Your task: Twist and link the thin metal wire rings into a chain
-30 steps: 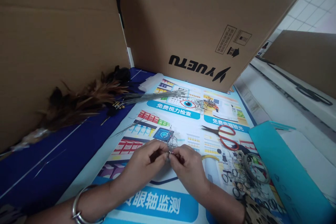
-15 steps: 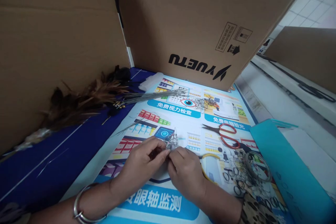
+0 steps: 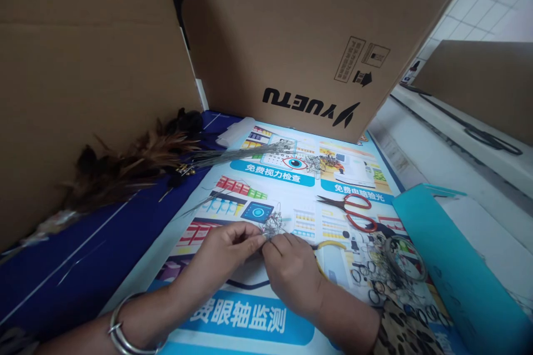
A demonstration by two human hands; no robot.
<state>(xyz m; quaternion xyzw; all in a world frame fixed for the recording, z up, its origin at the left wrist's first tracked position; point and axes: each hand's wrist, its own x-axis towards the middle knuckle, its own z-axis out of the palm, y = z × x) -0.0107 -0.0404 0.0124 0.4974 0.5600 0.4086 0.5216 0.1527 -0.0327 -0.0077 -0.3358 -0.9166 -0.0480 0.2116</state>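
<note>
My left hand (image 3: 225, 252) and my right hand (image 3: 291, 272) meet fingertip to fingertip over a printed poster (image 3: 258, 319) that covers the table. Both are pinched on a small tangle of thin metal wire pieces (image 3: 272, 226) that sticks up just beyond the fingers. A silver bangle (image 3: 120, 333) sits on my left wrist. What exactly lies between the fingertips is too small to make out.
Brown feathers (image 3: 125, 166) and a bundle of long wires (image 3: 245, 152) lie at the left. Red-handled scissors (image 3: 353, 212) and a heap of metal rings (image 3: 391, 272) are at the right, beside a teal box (image 3: 453, 283). Cardboard panels (image 3: 291, 28) wall off the back.
Both hands have stayed together on the wire tangle, with the right hand shifting slightly left and nearer. The view has drifted a little.
</note>
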